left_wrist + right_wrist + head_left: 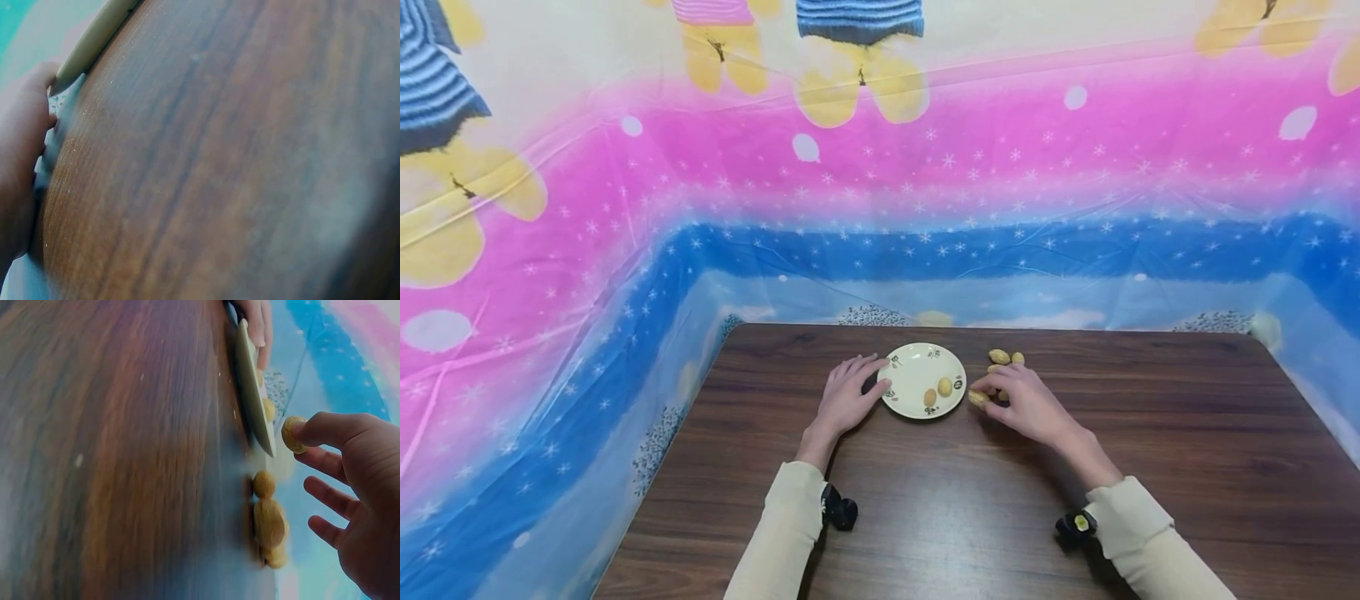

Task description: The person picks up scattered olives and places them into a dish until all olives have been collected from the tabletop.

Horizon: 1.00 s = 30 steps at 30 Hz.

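Observation:
In the head view a pale plate with small dark motifs along its rim lies on the table, and two walnuts sit in it. My left hand rests at the plate's left edge, thumb and forefinger touching the rim with the fingers loosely extended. To the right, my right hand pinches a yellow-brown walnut between thumb and fingertips, raised just beside the plate's right rim. Its other fingers are spread apart. Several more walnuts lie clustered on the table below this hand, partly hidden by it in the head view.
The dark wood-grain table reaches back to a patterned cloth of pink, blue and cream that hangs behind it and along its sides. A black wrist camera sits on the left cuff, another camera on the right.

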Available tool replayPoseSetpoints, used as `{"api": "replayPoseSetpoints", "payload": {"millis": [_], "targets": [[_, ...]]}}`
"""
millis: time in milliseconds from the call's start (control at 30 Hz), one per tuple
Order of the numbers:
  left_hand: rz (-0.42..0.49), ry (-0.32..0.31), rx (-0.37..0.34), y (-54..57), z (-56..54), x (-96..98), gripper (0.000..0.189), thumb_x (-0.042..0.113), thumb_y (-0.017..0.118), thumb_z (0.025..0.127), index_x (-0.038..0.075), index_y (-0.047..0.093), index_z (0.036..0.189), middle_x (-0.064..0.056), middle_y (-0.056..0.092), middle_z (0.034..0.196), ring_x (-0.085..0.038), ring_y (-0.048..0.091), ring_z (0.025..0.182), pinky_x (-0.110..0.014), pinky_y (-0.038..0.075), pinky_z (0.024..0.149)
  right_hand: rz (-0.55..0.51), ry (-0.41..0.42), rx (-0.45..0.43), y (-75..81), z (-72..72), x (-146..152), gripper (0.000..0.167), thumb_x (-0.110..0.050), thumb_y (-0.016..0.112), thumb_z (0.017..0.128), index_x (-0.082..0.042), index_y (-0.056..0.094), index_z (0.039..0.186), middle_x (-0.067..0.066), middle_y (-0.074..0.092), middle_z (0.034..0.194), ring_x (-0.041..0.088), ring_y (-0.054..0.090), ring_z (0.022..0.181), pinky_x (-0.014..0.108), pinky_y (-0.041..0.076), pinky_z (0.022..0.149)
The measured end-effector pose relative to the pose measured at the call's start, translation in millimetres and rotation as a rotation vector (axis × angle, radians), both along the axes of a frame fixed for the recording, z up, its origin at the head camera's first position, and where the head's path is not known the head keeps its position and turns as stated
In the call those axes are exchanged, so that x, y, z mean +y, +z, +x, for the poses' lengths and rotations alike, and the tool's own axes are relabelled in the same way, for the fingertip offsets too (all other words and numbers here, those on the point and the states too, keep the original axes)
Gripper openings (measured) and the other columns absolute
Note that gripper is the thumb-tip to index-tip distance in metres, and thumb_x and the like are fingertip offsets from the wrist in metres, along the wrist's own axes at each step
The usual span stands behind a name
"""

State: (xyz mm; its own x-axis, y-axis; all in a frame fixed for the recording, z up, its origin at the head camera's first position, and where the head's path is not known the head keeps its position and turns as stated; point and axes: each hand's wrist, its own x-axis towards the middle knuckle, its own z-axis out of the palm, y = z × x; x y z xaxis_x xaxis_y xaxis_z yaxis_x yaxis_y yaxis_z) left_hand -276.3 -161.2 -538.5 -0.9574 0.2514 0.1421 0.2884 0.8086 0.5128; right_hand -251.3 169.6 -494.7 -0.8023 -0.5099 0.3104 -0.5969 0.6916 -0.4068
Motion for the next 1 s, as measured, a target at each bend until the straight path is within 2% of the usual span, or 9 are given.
{"api": "replayPoseSetpoints", "payload": {"millis": [67,367,600,867,1000], "targets": [[0.003,-0.001,0.002,0.1,0.1,-0.1,0.052,0.056,0.044,0.101,0.033,0.048,0.148,0.002,0.041,0.158,-0.027,0.029,0.150,-0.050,0.016,0.124,-0.004,0.018,0.012,0.4,-1.1,-5,0.022,-0.017,0.076,0.087,-0.018,0.076,0.110,-0.002,0.072,0.104,0.022,0.061,0.100,0.052,0.046,0.091],[0.002,-0.002,-0.004,0.4,0.6,-0.6,0.052,0.056,0.044,0.101,0.033,0.048,0.148,0.003,0.040,0.158,-0.026,0.029,0.150,-0.050,0.017,0.124,0.012,0.067,0.026,0.5,-7.5,-27,0.022,-0.018,0.077,0.086,-0.017,0.076,0.109,-0.002,0.070,0.102,0.020,0.062,0.096,0.042,0.048,0.084],[0.003,-0.001,-0.007,0.9,0.8,-0.4,0.052,0.056,0.044,0.101,0.032,0.048,0.148,0.002,0.040,0.158,-0.027,0.029,0.150,-0.052,0.017,0.123,0.017,0.081,0.035,4.4,-10.0,-43,0.021,-0.017,0.076,0.087,-0.019,0.076,0.108,-0.003,0.072,0.104,0.023,0.060,0.100,0.042,0.048,0.085],[-0.011,-0.002,-0.017,0.6,0.3,-0.2,0.053,0.057,0.043,0.101,0.033,0.046,0.148,0.002,0.039,0.159,-0.026,0.028,0.150,-0.050,0.016,0.124,0.034,0.119,0.055,2.7,-14.4,-58,0.022,-0.019,0.077,0.086,-0.019,0.076,0.107,-0.003,0.072,0.102,0.021,0.058,0.092,0.039,0.046,0.079],[-0.012,0.002,-0.017,1.1,0.8,-0.1,0.053,0.057,0.042,0.101,0.033,0.047,0.148,0.002,0.039,0.158,-0.026,0.028,0.150,-0.050,0.016,0.123,0.039,0.129,0.042,2.2,-16.8,-66,0.022,-0.021,0.077,0.086,-0.021,0.077,0.108,-0.004,0.072,0.103,0.020,0.057,0.094,0.041,0.046,0.080]]}}
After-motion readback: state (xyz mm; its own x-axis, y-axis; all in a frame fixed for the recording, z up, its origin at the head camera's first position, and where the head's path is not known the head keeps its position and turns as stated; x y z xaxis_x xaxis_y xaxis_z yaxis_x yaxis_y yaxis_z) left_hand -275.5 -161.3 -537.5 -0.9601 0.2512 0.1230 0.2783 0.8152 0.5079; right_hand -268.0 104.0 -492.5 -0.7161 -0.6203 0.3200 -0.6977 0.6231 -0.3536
